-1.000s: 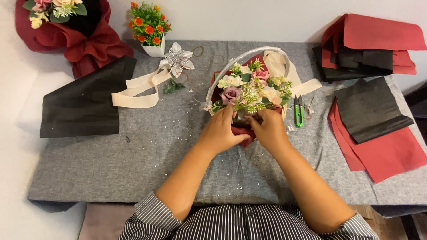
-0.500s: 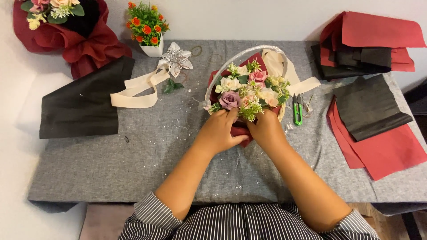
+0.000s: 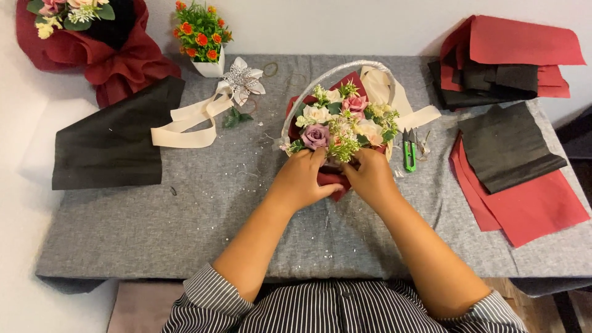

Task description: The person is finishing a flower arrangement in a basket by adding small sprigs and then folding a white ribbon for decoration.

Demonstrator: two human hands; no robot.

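A white basket (image 3: pixel 327 75) with an arched handle stands at the middle of the grey table (image 3: pixel 185 228). It holds pink, cream and purple flowers (image 3: pixel 343 121) wrapped in dark red paper (image 3: pixel 331 183). My left hand (image 3: pixel 302 180) grips the near left side of the arrangement, fingers curled into the red paper below the purple rose. My right hand (image 3: pixel 370 177) grips the near right side, fingertips under the greenery. Both hands press together at the front of the basket.
Green snips (image 3: pixel 409 154) lie right of the basket. Red and black paper sheets (image 3: pixel 524 185) lie at the right, with another stack (image 3: pixel 505 61) behind. A black sheet (image 3: pixel 114 142), cream ribbon (image 3: pixel 185 123), silver flower (image 3: pixel 242 79), small potted flowers (image 3: pixel 203 37) and a red bouquet (image 3: pixel 92 43) sit left.
The flower bunch has shifted slightly in the basket as both hands adjusted their hold at its front; the hands stay in nearly the same place.
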